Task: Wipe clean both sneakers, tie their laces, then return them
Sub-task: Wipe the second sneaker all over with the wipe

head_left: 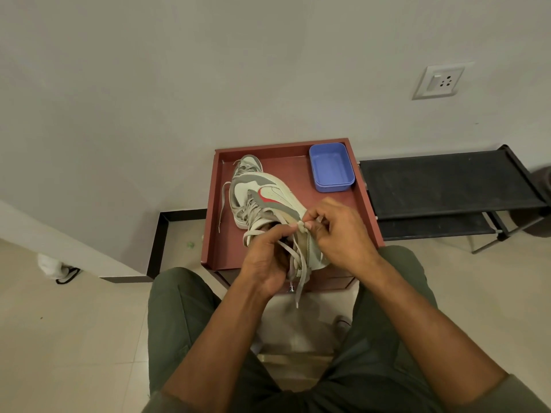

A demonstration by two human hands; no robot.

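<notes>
Seated person, head view looking down past green-trousered knees (179, 317) to a small red-brown tabletop (286, 165) with a raised rim, set against a pale wall (208, 70). Near sneaker (268, 201), grey and white with a red swoosh on its side, lies tilted at the near edge of the tabletop, heel toward the person, toe pointing far-left. Left hand (265, 263) curled under and around the collar of this sneaker, thumb and forefinger pinching the laces (298, 263) at a small knot (301, 226). Right hand (340, 231) meets it from the right, fingers bent, pinching the same knot and a lace end; the two hands touch at the knot. Loose lace tails hang down over the near edge of the tabletop, between the knees. Second sneaker (247, 166), same colours, sits just beyond the first at the far-left of the tabletop, partly hidden by it; one untied lace trails down the left side of the surface. Blue plastic tub (331, 168), rectangular, stands in the far-right corner of the tabletop, apart from both sneakers. Right of the tabletop, a black two-tier shoe rack (447, 180). Wall socket (438, 81) above it on the wall. White object with a black cord (55, 268) on the tiled floor at left, too blurred to name.
</notes>
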